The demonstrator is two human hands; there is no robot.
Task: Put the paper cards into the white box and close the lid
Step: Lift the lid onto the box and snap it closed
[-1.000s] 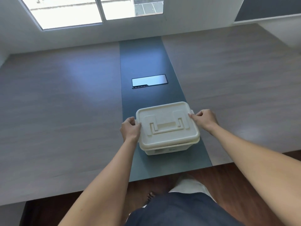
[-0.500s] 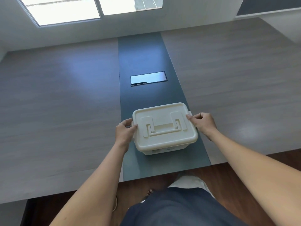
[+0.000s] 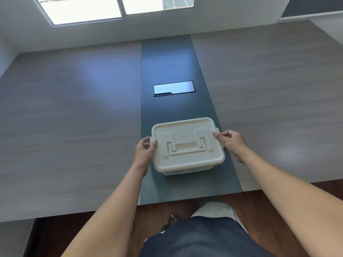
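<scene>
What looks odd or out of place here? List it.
Nothing stands out. The white box sits flat on the table's dark strip with its lid on, left hand and right hand at its sides. No cards show.

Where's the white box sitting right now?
The white box sits lid-on on the dark centre strip, near the table's front edge, between the left hand and right hand.

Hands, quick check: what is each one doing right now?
Left hand: fingers curled on the left end of the box, at the lid edge.
Right hand: gripping the right end of the box.
</scene>
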